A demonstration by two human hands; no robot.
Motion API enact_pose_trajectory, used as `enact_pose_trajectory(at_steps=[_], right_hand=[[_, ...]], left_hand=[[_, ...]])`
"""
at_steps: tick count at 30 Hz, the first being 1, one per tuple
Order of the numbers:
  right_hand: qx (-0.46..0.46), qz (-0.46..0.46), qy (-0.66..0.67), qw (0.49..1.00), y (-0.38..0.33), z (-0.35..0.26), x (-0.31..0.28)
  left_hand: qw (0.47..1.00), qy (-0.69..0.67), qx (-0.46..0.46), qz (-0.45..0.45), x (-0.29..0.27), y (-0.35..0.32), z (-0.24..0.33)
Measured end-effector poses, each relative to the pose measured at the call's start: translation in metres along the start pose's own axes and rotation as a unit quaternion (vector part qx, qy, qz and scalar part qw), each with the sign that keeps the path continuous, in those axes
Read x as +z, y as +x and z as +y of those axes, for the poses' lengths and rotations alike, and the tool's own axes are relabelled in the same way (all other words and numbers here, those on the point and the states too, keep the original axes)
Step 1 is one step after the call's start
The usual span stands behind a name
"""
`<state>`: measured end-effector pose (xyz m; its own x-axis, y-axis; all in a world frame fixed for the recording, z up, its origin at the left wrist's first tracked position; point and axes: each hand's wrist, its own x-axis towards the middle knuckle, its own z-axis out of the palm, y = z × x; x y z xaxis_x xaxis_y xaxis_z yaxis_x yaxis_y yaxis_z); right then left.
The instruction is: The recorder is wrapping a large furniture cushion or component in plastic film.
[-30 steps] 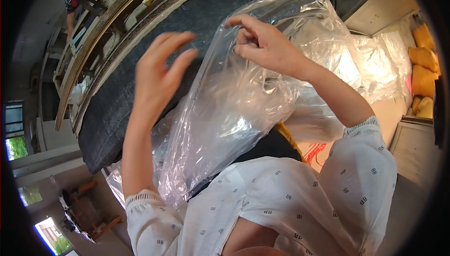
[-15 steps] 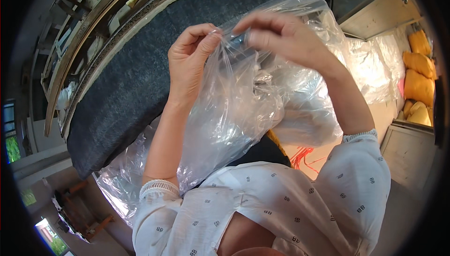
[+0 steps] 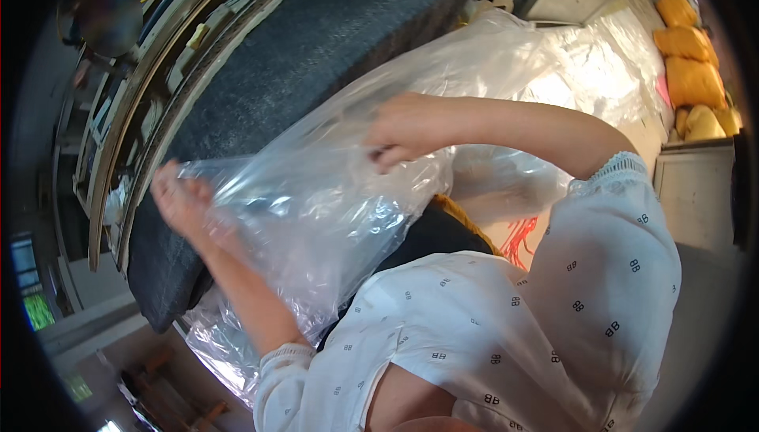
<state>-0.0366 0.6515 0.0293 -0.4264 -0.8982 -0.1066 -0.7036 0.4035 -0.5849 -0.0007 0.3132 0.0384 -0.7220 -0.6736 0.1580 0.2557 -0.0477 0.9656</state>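
A large sheet of clear plastic film (image 3: 316, 195) lies crumpled over my lap and against a long dark grey fabric-covered piece (image 3: 316, 45). At its left end, my left hand (image 3: 186, 199) is closed on a corner of the film, drawing it taut. My right hand (image 3: 407, 128) is over the middle of the film with its fingers curled in. A small dark spot shows at those fingertips, but motion blur hides what it is. More film spreads past my right forearm.
Curved wooden frames (image 3: 107, 155) stand along the far left side. A person (image 3: 111, 17) is blurred at the upper left. Yellow-orange bundles (image 3: 696, 80) are stacked at the far right above a pale cabinet (image 3: 696, 187). Red strands (image 3: 519, 241) lie on the floor to my right.
My hands were close together on gathered film; now they are wide apart. The left hand has moved left and nearer with the corner, the right hand nearer, and the film is spread out.
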Motion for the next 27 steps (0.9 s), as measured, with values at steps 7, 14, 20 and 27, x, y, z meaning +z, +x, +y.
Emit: enact_pose_trajectory(at_steps=[7, 14, 20, 27], right_hand=[[0.416, -0.233, -0.469, 0.743, -0.26, 0.212, 0.04], [0.472, 0.386, -0.414, 0.676, -0.201, 0.205, -0.187], [0.285, 0.694, -0.321, 0.578, -0.065, 0.137, -0.219], [0.084, 0.4, -0.237, 0.881, -0.031, 0.206, -0.134]], left_hand=[[0.894, 0.367, 0.24, 0.088, -0.305, 0.11, 0.036], [0.71, 0.641, 0.214, 0.199, -0.469, 0.167, 0.026], [0.658, 0.708, 0.065, 0.248, -0.456, 0.169, -0.011], [0.533, 0.822, 0.098, 0.174, -0.584, 0.145, 0.042]])
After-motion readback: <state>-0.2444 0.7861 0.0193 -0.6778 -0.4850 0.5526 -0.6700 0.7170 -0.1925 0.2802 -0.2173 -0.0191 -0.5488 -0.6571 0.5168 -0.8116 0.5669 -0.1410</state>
